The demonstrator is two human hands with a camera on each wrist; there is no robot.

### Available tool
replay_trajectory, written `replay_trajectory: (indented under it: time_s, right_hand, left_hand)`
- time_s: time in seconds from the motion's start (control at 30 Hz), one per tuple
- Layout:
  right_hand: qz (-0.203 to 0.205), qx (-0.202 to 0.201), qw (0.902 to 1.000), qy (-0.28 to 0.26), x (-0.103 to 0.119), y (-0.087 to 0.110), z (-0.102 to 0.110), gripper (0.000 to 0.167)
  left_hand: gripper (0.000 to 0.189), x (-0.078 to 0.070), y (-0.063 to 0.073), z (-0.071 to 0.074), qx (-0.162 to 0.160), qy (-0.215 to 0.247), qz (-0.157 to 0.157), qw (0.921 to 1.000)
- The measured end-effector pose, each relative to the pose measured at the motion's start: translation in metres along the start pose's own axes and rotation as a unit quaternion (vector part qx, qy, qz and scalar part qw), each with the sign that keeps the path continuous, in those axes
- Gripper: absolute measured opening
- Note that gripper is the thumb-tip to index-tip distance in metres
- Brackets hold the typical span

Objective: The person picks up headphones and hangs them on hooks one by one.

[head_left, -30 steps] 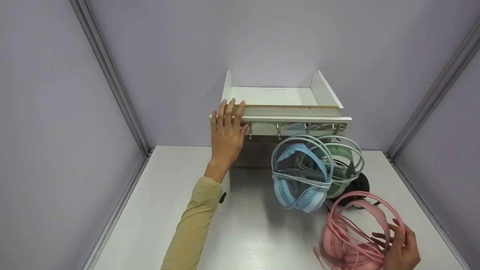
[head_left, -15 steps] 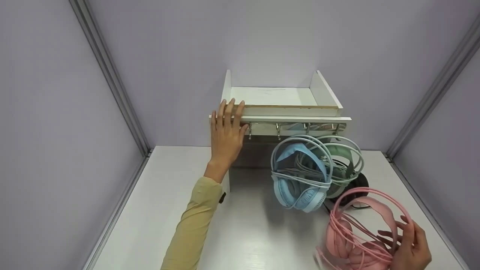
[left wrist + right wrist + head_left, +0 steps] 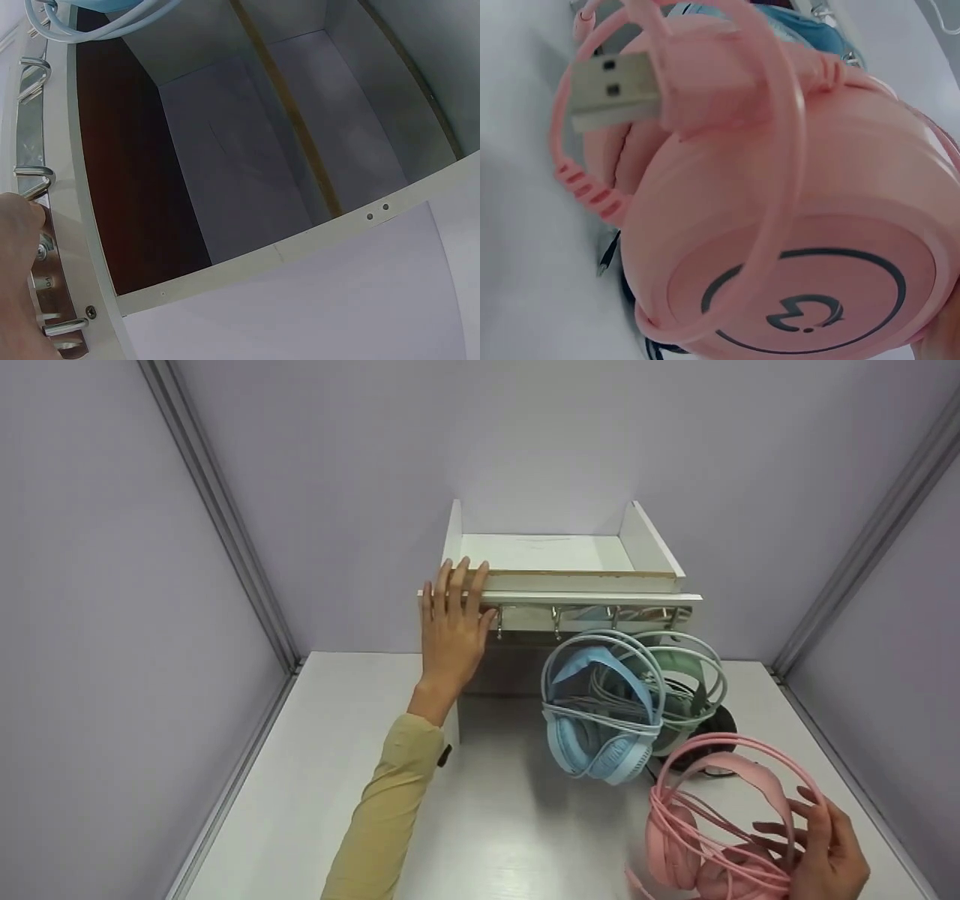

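Observation:
At the lower right, my right hand (image 3: 829, 847) holds pink headphones (image 3: 675, 847) by the right side of their headband. Pink cable is wound around them. In the right wrist view, a pink earcup (image 3: 840, 187) fills most of the picture, with a USB plug (image 3: 615, 90) in front. My left hand (image 3: 454, 641) rests on the front left of a white shelf rack (image 3: 585, 583), fingers extended over its edge and thumb by the metal hook strip (image 3: 529, 617). Blue headphones (image 3: 574, 746) hang from the rack, green headphones (image 3: 684, 664) to their right.
Black headphones (image 3: 724, 726) are partly hidden behind the green and pink ones. The rack stands on a white table (image 3: 337, 780) against the back wall. Two hooks (image 3: 556, 622) nearer the left hand bear nothing. Grey-framed side walls (image 3: 874, 712) flank the table.
My right hand and the pink headphones have shifted right and slightly up; in the last half second the earcups swung back left. The left hand stays in place.

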State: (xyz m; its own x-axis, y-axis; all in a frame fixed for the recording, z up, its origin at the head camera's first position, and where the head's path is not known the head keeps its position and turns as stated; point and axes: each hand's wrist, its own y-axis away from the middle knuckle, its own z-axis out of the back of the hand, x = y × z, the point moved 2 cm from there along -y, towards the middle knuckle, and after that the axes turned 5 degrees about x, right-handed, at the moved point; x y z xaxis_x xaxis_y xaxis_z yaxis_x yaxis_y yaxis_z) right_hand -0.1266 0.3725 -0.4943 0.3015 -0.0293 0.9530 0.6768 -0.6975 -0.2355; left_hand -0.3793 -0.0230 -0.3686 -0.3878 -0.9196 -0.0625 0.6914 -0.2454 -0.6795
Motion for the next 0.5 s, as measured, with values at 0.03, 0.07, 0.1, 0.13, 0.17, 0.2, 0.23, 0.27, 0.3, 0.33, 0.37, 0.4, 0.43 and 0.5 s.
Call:
replay_trajectory:
  time_s: [0.03, 0.07, 0.1, 0.13, 0.17, 0.2, 0.23, 0.27, 0.3, 0.33, 0.37, 0.4, 0.43, 0.5]
  right_hand:
    - [-0.009, 0.003, 0.9999, 0.004, 0.002, 0.001, -0.001, 0.042]
    - [-0.017, 0.005, 0.9998, 0.007, 0.004, 0.002, -0.002, 0.042]
    - [-0.023, 0.009, 0.9997, 0.011, 0.006, 0.003, -0.004, 0.042]
    - [-0.026, 0.010, 0.9995, 0.016, 0.007, 0.003, -0.005, 0.042]
    - [-0.030, 0.012, 0.9993, 0.019, 0.009, 0.004, -0.006, 0.042]
    - [-0.033, 0.013, 0.9992, 0.021, 0.011, 0.005, -0.008, 0.043]
    - [-0.035, 0.014, 0.9990, 0.022, 0.012, 0.006, -0.009, 0.042]
    - [-0.037, 0.016, 0.9989, 0.026, 0.014, 0.007, -0.010, 0.042]
    - [-0.040, 0.017, 0.9987, 0.026, 0.016, 0.008, -0.012, 0.043]
    - [-0.043, 0.019, 0.9985, 0.027, 0.018, 0.009, -0.013, 0.043]
    - [-0.047, 0.021, 0.9984, 0.026, 0.020, 0.010, -0.014, 0.043]
    - [-0.049, 0.022, 0.9982, 0.024, 0.022, 0.011, -0.016, 0.043]
    - [-0.050, 0.024, 0.9982, 0.024, 0.024, 0.012, -0.017, 0.043]
    - [-0.050, 0.028, 0.9982, 0.015, 0.028, 0.015, -0.020, 0.044]
  left_hand:
    - [0.059, 0.000, 0.000, 0.000, 0.000, 0.000, 0.000, 1.0000]
    - [0.059, 0.000, 0.000, 0.000, 0.001, 0.000, 0.001, 1.0000]
    - [0.059, 0.000, 0.000, 0.000, 0.001, -0.001, 0.001, 1.0000]
    - [0.059, 0.000, 0.000, 0.000, 0.000, -0.001, 0.000, 1.0000]
    - [0.059, 0.000, 0.000, 0.000, 0.000, 0.000, 0.000, 1.0000]
    - [0.059, 0.000, 0.000, -0.001, 0.000, -0.001, 0.000, 1.0000]
    - [0.058, 0.000, 0.000, -0.001, 0.000, -0.002, -0.001, 1.0000]
    - [0.058, 0.000, 0.000, -0.001, 0.000, -0.003, -0.001, 1.0000]
    - [0.058, 0.000, 0.000, -0.001, -0.001, -0.003, -0.001, 1.0000]
    - [0.059, 0.000, 0.000, -0.001, -0.002, -0.004, -0.002, 1.0000]
    - [0.059, 0.000, 0.000, -0.001, -0.002, -0.005, -0.002, 1.0000]
    - [0.059, 0.000, 0.000, -0.001, -0.004, -0.006, -0.003, 1.0000]
    - [0.059, 0.000, 0.000, -0.001, -0.004, -0.006, -0.003, 1.0000]
    - [0.059, 0.000, 0.001, -0.001, -0.005, -0.006, -0.004, 1.0000]
